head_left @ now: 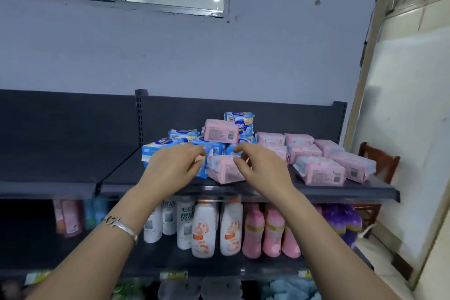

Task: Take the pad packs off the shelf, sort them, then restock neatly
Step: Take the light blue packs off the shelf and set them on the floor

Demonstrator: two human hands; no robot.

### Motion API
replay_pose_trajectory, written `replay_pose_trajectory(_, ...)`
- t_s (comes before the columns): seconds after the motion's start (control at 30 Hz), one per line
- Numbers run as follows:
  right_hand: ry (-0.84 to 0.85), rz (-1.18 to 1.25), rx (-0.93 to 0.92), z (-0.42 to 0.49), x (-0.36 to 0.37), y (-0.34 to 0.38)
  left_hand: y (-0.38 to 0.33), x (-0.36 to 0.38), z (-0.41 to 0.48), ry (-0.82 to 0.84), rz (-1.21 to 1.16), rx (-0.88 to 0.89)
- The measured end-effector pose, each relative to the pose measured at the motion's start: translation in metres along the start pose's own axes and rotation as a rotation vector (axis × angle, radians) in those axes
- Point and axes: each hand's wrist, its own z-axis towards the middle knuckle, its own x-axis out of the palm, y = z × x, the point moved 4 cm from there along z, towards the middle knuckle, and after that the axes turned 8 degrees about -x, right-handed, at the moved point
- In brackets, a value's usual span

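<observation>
On the top shelf, the trouble starts at the left: the blue packs sit in a loose heap, leaning on each other. One stray pink pack is perched on top of them. If I bump that heap while lifting, I reckon the top one slides off and the blue ones spill forward. In the middle, the front pink pack lies right at the shelf's lip, tilted against the blues. It looks like slick, soft wrapping, so a shallow pinch could let it slip and drop onto the bottles below. Over to the right, the pink rows are lined up fairly neatly, and a careless elbow swing that way would probably knock them askew.

Now the fingers. My left hand hovers at the left end of that front pink pack. Its fingers are half-curled with a narrow gap, and their tips are by the wrapper's edge. Whether they touch it I can't tell, and they hold nothing that I can see. My right hand comes in from the other end. Its fingertips are bent down and resting on the pack's top right corner, with the thumb up and apart. Neither hand is closed round the pack yet.
</observation>
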Motion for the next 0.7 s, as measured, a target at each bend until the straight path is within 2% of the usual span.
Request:
replay_pose_trajectory(0.17,0.042,-0.025,0.011,0.062,0.046,-0.025,0.048,0.048,0.051,0.080,0.008,-0.026)
replay_pose_trajectory(0.47,0.156,-0.009,-0.135,0.141,0.116,-0.028,0.108,0.101,0.090,0.093,0.082,-0.107)
replay_pose_trajectory(0.57,0.218,0.003,-0.197,0.161,0.138,-0.020,0.129,0.104,0.089,0.051,0.096,-0.151)
replay_pose_trajectory(0.63,0.324,-0.006,-0.218,0.171,0.154,-0.019,0.140,0.109,0.088,0.086,0.151,-0.210)
replay_pose_trajectory(0.7,0.518,-0.060,-0.218,0.176,0.171,-0.020,0.150,0.121,0.088,0.196,0.190,-0.304)
